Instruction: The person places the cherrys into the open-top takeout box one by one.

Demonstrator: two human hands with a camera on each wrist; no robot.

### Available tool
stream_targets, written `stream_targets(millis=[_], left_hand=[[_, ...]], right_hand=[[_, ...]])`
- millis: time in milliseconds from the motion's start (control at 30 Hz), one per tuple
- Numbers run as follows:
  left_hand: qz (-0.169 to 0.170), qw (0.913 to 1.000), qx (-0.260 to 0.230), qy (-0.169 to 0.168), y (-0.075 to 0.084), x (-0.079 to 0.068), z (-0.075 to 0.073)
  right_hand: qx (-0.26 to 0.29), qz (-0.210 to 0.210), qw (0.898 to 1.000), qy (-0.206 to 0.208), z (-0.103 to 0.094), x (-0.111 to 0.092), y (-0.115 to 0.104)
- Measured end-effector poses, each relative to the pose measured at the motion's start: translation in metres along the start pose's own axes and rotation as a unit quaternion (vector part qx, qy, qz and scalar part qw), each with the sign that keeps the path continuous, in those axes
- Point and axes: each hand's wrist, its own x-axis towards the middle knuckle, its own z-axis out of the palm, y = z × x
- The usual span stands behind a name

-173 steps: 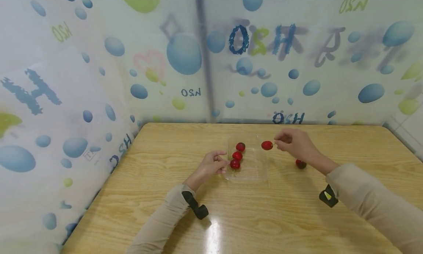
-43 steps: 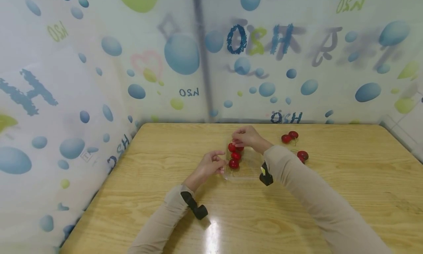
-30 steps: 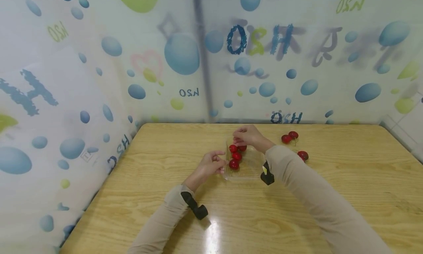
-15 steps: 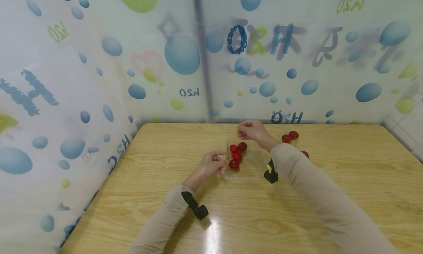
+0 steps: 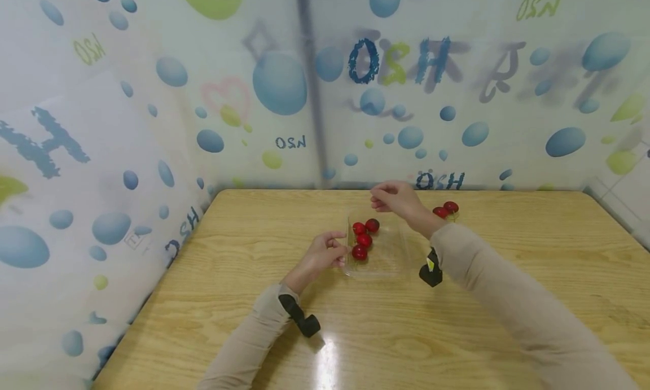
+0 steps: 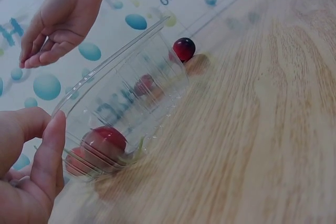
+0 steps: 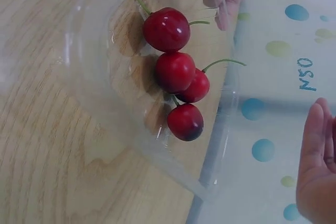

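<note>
A clear plastic container (image 5: 386, 268) stands on the table with several red cherries (image 5: 364, 240) with stems along its left side. My left hand (image 5: 325, 252) pinches the left wall of the container between thumb and fingers, as the left wrist view shows the left hand (image 6: 37, 156) at the rim. My right hand (image 5: 396, 200) hovers over the far edge of the container, fingers loosely bent and nothing in them. In the right wrist view the right hand (image 7: 317, 166) is apart from the cherries (image 7: 167, 30) in the container.
A pair of cherries (image 5: 440, 212) lies on the wooden table (image 5: 254, 254) at the back right, beyond my right forearm. Patterned sheets (image 5: 345, 96) hang behind and left of the table. Each wrist carries a black strap-on camera (image 5: 430, 271).
My right hand carried a cherry by its stem into the container, let go, then rose back and right. Cherries right of the container are now hidden behind my right arm. My left hand stays put.
</note>
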Motion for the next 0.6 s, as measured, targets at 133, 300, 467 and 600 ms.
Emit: stream_targets(millis=[133,300,467,600], left_hand=[[0.000,1.0000,-0.002,-0.005,0.000,0.000,-0.001],[-0.003,0.9999,-0.010,-0.011,-0.001,0.001,-0.002],[0.001,1.0000,-0.001,-0.005,0.000,0.000,-0.002],[0.002,1.0000,0.007,-0.007,-0.001,0.001,-0.002]], right_hand=[[0.006,-0.014,1.000,-0.005,-0.005,-0.009,-0.006],[0.020,-0.036,0.999,-0.017,-0.011,-0.019,-0.011],[0.013,-0.051,0.998,-0.023,-0.021,-0.029,-0.013],[0.008,-0.062,0.998,-0.020,-0.033,-0.035,-0.014]])
